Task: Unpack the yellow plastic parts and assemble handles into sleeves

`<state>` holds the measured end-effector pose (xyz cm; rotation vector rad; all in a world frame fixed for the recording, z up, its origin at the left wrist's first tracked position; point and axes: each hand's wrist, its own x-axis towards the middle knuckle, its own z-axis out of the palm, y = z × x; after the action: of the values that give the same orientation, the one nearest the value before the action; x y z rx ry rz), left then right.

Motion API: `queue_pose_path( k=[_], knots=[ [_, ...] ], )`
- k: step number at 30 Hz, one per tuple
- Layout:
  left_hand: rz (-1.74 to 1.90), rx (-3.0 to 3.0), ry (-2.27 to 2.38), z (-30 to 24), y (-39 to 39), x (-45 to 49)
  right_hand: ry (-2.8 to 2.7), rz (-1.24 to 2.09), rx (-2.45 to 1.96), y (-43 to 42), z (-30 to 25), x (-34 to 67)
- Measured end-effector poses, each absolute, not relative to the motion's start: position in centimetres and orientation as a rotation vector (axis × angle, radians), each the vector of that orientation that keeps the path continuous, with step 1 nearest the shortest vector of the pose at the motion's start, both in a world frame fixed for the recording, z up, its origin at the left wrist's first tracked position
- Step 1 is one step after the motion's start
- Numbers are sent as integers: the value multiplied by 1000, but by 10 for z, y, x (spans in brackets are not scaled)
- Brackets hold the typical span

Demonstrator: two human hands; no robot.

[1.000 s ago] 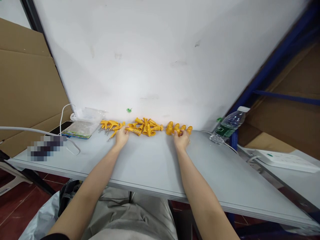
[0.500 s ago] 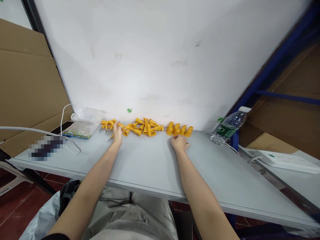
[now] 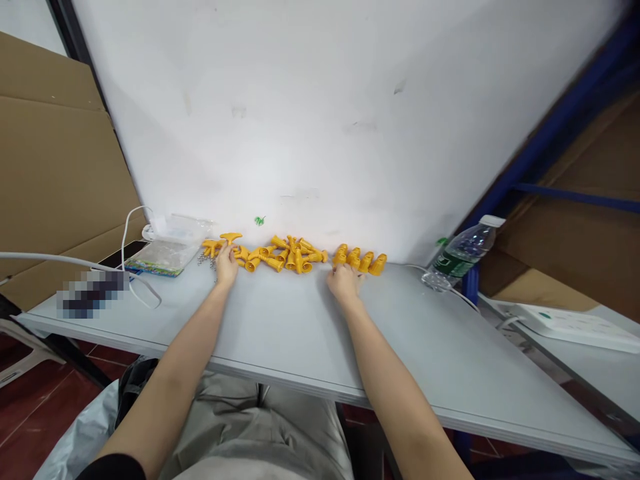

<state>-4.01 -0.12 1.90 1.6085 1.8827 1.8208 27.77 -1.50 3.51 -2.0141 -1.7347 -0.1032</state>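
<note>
My left hand (image 3: 227, 267) is closed on a yellow T-handled corkscrew (image 3: 231, 238), its crossbar pointing up above the fingers. Beside that hand lie several more yellow corkscrew handles (image 3: 212, 247) with metal spirals. A loose heap of yellow plastic cone-shaped sleeves (image 3: 299, 260) spreads between my hands. My right hand (image 3: 344, 283) rests on the table with curled fingers, at the left front of upright yellow sleeves (image 3: 378, 264) standing in short rows. Its fingertips are turned away, so whatever they hold is hidden.
A clear water bottle (image 3: 465, 253) leans at the right near a white power strip (image 3: 575, 327). Plastic bags (image 3: 165, 257), a dark phone (image 3: 123, 255) and a white cable (image 3: 125, 233) lie at the left. A white panel (image 3: 320, 133) stands behind the grey table (image 3: 290, 333).
My left hand has shifted slightly left and raised a corkscrew, its T-handle now upright. My right hand has moved left along the front of the upright sleeves.
</note>
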Motion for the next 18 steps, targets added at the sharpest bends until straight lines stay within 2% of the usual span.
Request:
queue_pose_path(
  k=[5, 13, 18],
  knots=[
    [1492, 1674, 2069, 11, 4, -42, -1839, -154, -1893, -14, 28, 267],
    [1301, 1849, 2202, 14, -4, -38, -1926, -175, -1804, -18, 32, 262],
    [1194, 1910, 2233, 23, -12, -34, -2000, -228, -1523, -18, 32, 257]
  ],
)
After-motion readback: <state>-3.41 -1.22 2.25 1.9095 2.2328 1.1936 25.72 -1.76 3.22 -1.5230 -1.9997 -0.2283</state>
